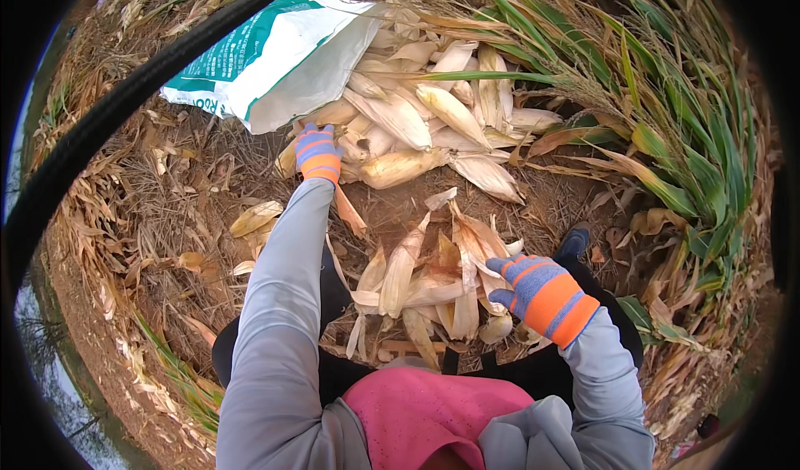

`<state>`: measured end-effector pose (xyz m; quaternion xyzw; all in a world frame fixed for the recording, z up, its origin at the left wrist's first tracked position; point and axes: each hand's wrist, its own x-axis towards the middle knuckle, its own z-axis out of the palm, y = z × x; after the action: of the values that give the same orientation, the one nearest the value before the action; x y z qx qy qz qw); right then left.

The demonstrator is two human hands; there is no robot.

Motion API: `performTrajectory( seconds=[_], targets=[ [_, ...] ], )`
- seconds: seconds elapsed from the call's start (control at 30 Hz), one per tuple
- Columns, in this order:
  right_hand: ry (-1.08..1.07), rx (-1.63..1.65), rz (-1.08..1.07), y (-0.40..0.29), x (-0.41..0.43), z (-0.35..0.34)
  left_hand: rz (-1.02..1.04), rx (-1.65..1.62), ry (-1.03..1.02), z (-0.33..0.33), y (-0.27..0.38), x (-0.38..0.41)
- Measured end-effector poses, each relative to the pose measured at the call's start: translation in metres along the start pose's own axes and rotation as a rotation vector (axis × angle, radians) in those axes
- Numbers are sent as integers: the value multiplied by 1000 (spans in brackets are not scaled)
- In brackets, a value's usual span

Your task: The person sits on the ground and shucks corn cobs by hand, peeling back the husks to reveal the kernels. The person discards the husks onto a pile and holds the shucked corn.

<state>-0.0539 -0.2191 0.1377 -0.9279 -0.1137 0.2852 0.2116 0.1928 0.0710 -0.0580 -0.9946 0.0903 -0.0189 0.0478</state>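
Note:
My left hand [318, 153], in an orange and grey striped knit glove, reaches to the lower left edge of a heap of corn ears in dry husks [394, 120]. Its fingers rest by an ear beside the sack's mouth; whether they grip it cannot be told. My right hand [537, 289], gloved alike, has its thumb and fingers apart at the right side of a pile of loose, dry corn husks [431, 282] between my legs. A white and green woven sack [300, 64], bearing writing, lies with its mouth towards the heap.
Cut corn stalks with green leaves [675, 139] lie along the right. Dry straw and husk scraps cover the brown soil [187, 195] at the left. A black strap or cable [144, 70] crosses the upper left of the view. My shoe [575, 242] stands right of the husk pile.

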Motion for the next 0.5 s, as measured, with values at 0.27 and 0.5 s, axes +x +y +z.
performTrajectory(
  seconds=[0.27,0.5],
  targets=[
    [15,-4,3,3,0,7,17,-1,-153,-4,-13,17],
    [-18,-7,17,2,8,6,-46,-697,-48,-100,-81,26]
  ],
)
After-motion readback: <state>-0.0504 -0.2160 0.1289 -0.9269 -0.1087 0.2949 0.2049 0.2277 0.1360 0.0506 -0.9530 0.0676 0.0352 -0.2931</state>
